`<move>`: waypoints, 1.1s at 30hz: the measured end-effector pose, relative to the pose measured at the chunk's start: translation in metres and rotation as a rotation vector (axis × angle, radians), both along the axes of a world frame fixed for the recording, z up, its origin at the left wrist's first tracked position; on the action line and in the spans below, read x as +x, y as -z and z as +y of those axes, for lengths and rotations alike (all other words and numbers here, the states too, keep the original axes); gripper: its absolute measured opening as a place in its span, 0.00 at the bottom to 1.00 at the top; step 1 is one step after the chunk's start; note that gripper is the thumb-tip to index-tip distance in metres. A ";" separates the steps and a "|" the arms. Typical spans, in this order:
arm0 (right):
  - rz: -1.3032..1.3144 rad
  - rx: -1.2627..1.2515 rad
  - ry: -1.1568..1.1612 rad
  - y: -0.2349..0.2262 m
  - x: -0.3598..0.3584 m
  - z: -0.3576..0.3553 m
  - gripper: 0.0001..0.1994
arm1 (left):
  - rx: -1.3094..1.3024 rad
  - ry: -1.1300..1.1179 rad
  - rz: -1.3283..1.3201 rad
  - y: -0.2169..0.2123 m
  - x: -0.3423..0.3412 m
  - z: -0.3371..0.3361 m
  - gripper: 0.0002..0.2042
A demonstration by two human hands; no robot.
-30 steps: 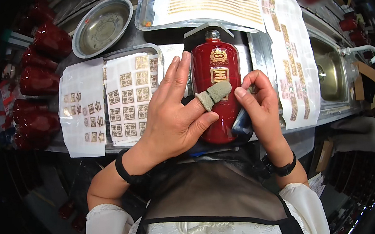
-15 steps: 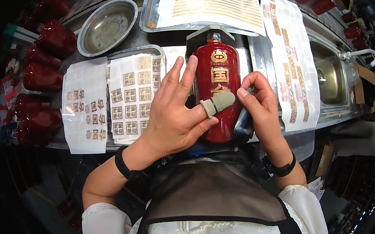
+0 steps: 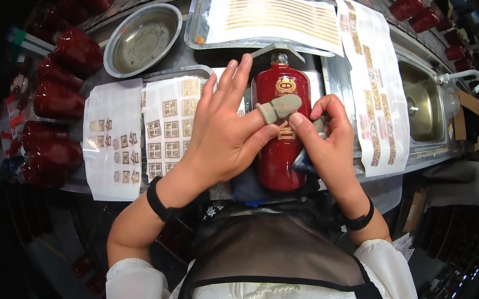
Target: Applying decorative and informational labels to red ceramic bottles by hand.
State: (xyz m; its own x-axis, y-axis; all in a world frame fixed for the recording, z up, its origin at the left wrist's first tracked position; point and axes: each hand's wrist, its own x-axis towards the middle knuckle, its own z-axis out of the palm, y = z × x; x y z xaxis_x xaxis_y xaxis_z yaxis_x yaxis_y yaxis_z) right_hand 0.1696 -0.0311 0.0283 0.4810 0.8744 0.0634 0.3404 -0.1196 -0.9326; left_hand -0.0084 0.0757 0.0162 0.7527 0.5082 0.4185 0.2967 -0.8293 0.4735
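Head view: my left hand [image 3: 223, 137] (fingers spread) steadied the red bottle [image 3: 277, 136] while my right hand [image 3: 322, 142] pinched a label against it.

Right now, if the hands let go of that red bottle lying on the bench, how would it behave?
The red bottle lies on its side and looks round-bodied, so it may roll sideways. Its glossy glaze suggests a slippery grip and a brittle, ceramic-like shell, probably heavy for its size. The left hand and right hand flank it.

The left hand [image 3: 223, 137] and right hand [image 3: 325, 143] meet over a red bottle [image 3: 279, 136] lying at centre. A steel bowl [image 3: 142, 39] sits at ten o'clock, a sink [image 3: 423, 106] at three.
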 end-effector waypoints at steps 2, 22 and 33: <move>0.011 0.003 -0.001 0.000 -0.001 0.001 0.18 | -0.075 -0.052 0.009 0.001 -0.005 -0.004 0.17; -0.084 0.033 -0.016 -0.003 0.000 0.000 0.19 | -0.202 -0.060 -0.056 0.000 0.016 0.007 0.18; -0.055 0.035 -0.020 -0.003 0.000 -0.001 0.18 | -0.438 -0.099 -0.215 -0.006 0.008 -0.003 0.18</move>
State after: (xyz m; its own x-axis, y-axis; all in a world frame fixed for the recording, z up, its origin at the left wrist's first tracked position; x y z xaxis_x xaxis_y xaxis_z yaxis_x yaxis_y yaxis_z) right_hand 0.1695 -0.0317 0.0315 0.4581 0.8808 0.1200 0.3936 -0.0800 -0.9158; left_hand -0.0005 0.0724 0.0224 0.6123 0.7354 0.2903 0.2210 -0.5118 0.8302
